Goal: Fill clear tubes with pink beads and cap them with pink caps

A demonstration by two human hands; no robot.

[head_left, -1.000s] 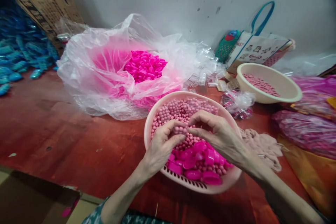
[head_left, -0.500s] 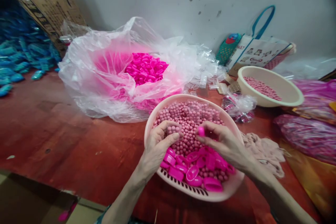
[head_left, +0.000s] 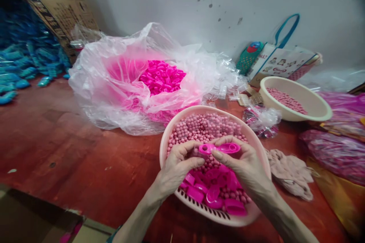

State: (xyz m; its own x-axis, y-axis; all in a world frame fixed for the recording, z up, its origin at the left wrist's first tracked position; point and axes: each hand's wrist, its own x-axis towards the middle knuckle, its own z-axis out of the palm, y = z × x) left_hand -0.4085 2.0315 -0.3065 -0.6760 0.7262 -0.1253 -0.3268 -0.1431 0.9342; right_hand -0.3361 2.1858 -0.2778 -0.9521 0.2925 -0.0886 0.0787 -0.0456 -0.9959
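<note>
My right hand (head_left: 242, 159) pinches a long bright pink plastic piece (head_left: 219, 148) with an oval hollow and a small hole near its left end. Fingers closed, my left hand (head_left: 179, 161) meets that end, on a small clear case of beads mostly hidden behind the fingers and the pink piece. Both hands are above a pale pink basket (head_left: 164, 140). Inside it, round pink beads (head_left: 196, 129), some in clear cases, fill the far part. Hollow bright pink plastic parts (head_left: 216, 193) lie in the near part.
A clear plastic bag (head_left: 94, 79) of bright pink parts (head_left: 162, 78) stands behind the basket. At right are a cream bowl (head_left: 316, 106) with pink beads, a beige cloth (head_left: 288, 171) and packed bags (head_left: 336, 152). Blue packets (head_left: 23, 64) spill from a cardboard box (head_left: 61, 11) at left.
My right hand has moved left to my left hand. The pink piece, earlier seen mostly end-on, now lies lengthwise between both hands. The view has shifted slightly.
</note>
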